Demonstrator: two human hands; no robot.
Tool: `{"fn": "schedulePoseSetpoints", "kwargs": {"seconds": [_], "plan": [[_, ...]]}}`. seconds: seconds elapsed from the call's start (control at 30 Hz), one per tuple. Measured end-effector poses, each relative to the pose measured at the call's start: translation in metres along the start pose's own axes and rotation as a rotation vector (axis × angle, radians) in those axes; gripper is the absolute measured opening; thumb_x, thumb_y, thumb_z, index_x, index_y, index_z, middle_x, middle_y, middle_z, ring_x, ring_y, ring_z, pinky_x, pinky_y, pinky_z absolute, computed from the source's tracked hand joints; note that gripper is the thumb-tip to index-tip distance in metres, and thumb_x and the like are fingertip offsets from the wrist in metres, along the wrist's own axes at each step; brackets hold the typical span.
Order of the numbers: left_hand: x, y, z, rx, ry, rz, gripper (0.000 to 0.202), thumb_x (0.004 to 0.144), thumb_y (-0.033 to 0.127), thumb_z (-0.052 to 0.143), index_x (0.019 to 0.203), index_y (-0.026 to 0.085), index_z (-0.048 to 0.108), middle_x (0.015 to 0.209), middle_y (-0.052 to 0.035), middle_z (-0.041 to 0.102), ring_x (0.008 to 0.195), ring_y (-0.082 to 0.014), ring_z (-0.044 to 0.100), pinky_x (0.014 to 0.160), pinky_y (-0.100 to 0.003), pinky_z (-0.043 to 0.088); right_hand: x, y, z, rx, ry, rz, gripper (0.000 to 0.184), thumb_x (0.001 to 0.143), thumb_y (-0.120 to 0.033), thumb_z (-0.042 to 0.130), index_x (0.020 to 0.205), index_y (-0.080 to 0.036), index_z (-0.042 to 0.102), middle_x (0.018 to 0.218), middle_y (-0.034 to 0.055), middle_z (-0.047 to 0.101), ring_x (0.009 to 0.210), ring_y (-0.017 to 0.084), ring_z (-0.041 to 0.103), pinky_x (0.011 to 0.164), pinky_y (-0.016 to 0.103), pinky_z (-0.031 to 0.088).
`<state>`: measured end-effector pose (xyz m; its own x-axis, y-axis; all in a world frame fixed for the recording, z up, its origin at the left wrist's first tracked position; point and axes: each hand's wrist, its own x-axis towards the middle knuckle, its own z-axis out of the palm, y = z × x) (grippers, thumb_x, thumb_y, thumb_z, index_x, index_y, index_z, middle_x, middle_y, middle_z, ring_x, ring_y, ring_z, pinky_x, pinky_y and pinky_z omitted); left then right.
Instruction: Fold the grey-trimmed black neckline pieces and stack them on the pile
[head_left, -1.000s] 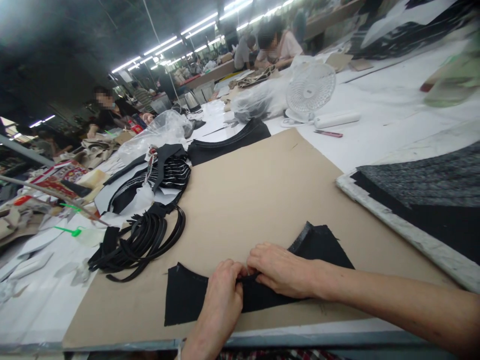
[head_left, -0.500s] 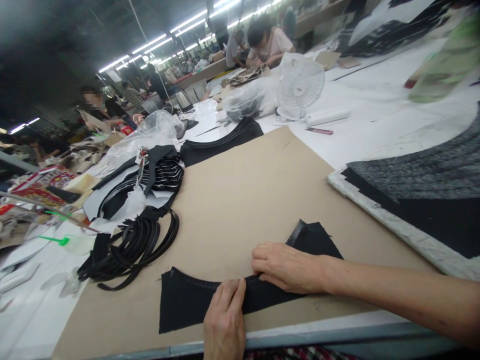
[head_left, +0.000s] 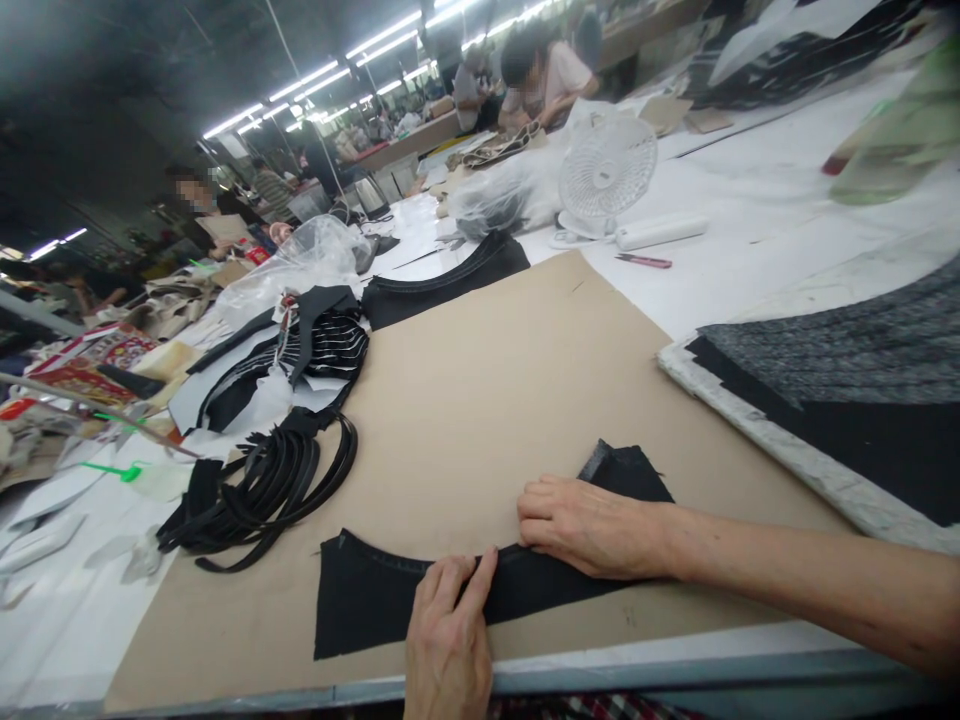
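Observation:
A curved black fabric piece (head_left: 367,600) lies on a brown cardboard sheet (head_left: 487,400) near the table's front edge. My left hand (head_left: 448,640) rests on its middle, fingers stretched flat and close together along the upper edge. My right hand (head_left: 589,525) lies palm down on the right half of the piece, fingers flat and pressing the fabric. Past that hand the piece's right end (head_left: 630,470) curves up and away. Neither hand lifts anything.
A bundle of black straps (head_left: 262,490) and striped fabric (head_left: 330,345) lie left of the cardboard. More black curved pieces (head_left: 450,280), a white fan (head_left: 604,170), plastic bags (head_left: 307,260) sit behind. A grey and black fabric stack (head_left: 847,370) lies right. Other people work at far tables.
My left hand has slid back toward me and its fingers have flattened out; a second ago both hands pinched together at the fabric's edge. My right hand stays put.

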<state>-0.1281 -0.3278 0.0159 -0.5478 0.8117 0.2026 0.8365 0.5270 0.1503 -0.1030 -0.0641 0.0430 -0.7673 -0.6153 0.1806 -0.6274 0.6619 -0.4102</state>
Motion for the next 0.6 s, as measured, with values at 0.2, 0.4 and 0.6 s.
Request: {"fn": "schedulePoseSetpoints", "kwargs": {"seconds": [0.2,0.4,0.6], "plan": [[-0.011,-0.004,0.006,0.135,0.143,0.083,0.057,0.084,0.005,0.044,0.137,0.027,0.051,0.118,-0.0081,0.064,0.11,-0.0212,0.059,0.09,-0.035,0.053,-0.002,0.001,-0.001,-0.014,0.008,-0.006,0.018,0.094,-0.014,0.045,0.083,-0.018,0.058,0.084,0.0031,0.057,0.079,0.017,0.047,0.073,0.03,0.035],[-0.01,0.0,0.007,0.157,0.16,0.065,0.059,0.084,0.005,0.041,0.142,0.018,0.042,0.121,-0.009,0.065,0.113,-0.0209,0.058,0.098,-0.038,0.046,-0.002,0.0,0.0,-0.018,0.008,-0.012,0.019,0.095,-0.015,0.044,0.083,-0.018,0.058,0.084,0.0033,0.057,0.079,0.017,0.047,0.073,0.03,0.034],[-0.011,0.001,0.008,0.21,0.142,0.1,0.054,0.084,0.006,0.042,0.137,0.017,0.048,0.122,-0.0072,0.065,0.116,-0.0202,0.057,0.102,-0.038,0.041,-0.002,0.0,-0.001,-0.051,-0.01,-0.016,0.021,0.097,-0.016,0.042,0.083,-0.018,0.057,0.085,0.0044,0.057,0.079,0.017,0.048,0.073,0.031,0.032]]}}
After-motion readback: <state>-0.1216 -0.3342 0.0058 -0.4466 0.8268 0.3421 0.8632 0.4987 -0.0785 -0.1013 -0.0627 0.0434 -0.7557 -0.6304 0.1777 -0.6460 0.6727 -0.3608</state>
